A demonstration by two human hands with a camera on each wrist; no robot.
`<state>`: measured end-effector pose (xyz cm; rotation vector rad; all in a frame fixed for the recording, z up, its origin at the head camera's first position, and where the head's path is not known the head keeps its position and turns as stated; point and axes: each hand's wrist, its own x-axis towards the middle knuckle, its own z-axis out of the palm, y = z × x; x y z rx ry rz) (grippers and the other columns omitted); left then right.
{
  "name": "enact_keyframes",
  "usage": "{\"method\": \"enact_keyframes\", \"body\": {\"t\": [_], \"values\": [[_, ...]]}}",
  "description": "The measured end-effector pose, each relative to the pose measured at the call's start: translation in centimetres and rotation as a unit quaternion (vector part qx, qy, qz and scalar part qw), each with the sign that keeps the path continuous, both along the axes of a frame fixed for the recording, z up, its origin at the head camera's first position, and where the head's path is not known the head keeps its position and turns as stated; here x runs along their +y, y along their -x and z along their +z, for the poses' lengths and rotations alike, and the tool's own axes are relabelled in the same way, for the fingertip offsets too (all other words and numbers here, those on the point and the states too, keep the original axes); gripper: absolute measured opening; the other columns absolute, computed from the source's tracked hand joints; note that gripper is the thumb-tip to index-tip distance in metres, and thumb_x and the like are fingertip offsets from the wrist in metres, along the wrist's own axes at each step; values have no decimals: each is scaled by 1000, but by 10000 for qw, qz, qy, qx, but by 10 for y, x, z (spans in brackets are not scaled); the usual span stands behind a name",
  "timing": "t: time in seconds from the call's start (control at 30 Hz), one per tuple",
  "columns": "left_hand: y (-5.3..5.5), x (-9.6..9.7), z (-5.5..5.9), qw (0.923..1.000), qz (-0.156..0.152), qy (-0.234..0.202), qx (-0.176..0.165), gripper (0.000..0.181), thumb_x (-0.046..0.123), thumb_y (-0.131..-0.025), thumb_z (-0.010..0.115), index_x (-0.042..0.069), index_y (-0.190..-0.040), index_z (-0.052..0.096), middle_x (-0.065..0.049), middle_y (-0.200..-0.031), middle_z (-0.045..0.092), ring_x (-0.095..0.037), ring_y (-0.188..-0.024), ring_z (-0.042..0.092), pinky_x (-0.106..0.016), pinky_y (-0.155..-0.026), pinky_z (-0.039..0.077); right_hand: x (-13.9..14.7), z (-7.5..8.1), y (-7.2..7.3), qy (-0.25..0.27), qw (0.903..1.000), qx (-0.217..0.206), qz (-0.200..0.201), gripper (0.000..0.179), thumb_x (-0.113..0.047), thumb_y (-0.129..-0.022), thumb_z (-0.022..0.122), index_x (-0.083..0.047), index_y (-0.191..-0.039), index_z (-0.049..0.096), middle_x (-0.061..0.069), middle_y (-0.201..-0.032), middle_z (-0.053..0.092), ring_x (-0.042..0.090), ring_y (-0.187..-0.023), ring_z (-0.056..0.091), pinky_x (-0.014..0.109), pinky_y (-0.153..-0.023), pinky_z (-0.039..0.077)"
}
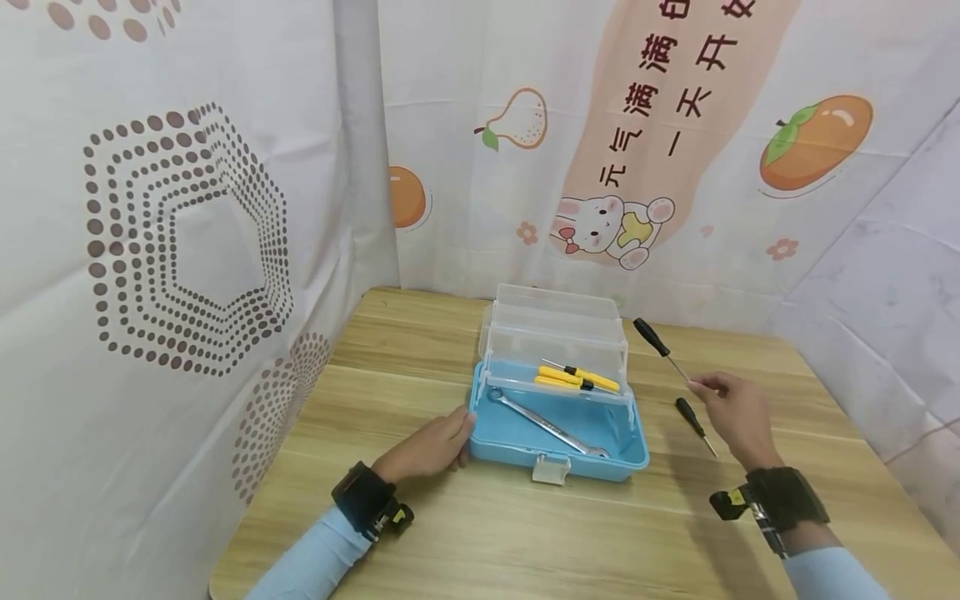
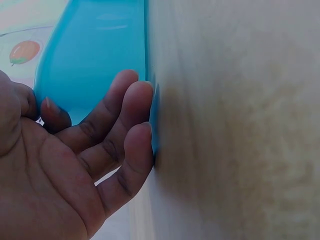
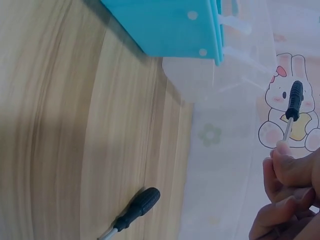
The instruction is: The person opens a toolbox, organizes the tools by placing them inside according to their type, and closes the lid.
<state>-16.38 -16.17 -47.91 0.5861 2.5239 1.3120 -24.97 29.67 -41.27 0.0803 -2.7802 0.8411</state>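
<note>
Across the patterned curtain (image 1: 465, 250) at the back, slanted dark Chinese characters ran up a peach band; 元气 and 一天开 could be read, while the topmost ones were cut by the picture's edge; marks along the shank of the silver wrench (image 1: 540, 421) were too small to read.

To the right of the blue toolbox (image 1: 510, 451), one screwdriver (image 1: 652, 337) was held up, its ridged black handle pointing up and away from the person, its thin metal shaft running down to the right hand (image 1: 738, 417); a second, shorter screwdriver (image 1: 687, 412) with a black handle lay near that hand on the worktop (image 1: 405, 375).

The toolbox stood with its clear lid (image 1: 555, 302) up; the wrench lay slantwise inside, and yellow-and-black tools (image 1: 596, 380) sat in the clear tray (image 1: 517, 382) above it.

The right hand's thumb and forefinger pinched the held screwdriver by the far end of its shaft, the other fingers folded inward; the left hand (image 1: 431, 446) reached in from the side, its fingers slightly apart and loosely bent, tips against the toolbox's left end.
</note>
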Motion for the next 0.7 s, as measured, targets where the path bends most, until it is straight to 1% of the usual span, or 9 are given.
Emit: {"method": "enact_keyframes", "body": {"t": [0.17,0.3,0.43,0.7], "values": [[0,0,0,10000,7,-25,9,43,44,-114,19,15,-104,49,-4,-77,66,-18,-65,63,-30,-58,50,-5,1,4,-22,9999,83,76,30,-26,-104,65,0,-113,74,20,-106,71,25,-82,55,28,-60,42],[0,0,-2,10000,22,-20,22,44,44,-114,19,15,-103,49,-3,-76,66,-17,-65,62,-29,-58,49,-9,2,7,2,9999,72,74,28,-26,-103,67,-1,-112,74,18,-103,72,24,-81,55,28,-59,42],[0,0,-3,10000,53,-22,31,45,45,-114,19,15,-103,49,-4,-76,66,-17,-64,62,-30,-58,50,-14,2,9,45,9999,90,126,28,-27,-103,66,-1,-112,74,18,-99,72,24,-78,52,29,-57,40],[-1,1,-1,10000,66,-45,-24,44,45,-114,19,14,-103,49,-4,-76,66,-16,-64,62,-30,-59,50,-20,3,15,95,9994,219,234,28,-27,-104,65,-1,-112,75,14,-90,70,21,-68,49,29,-52,36]]}}
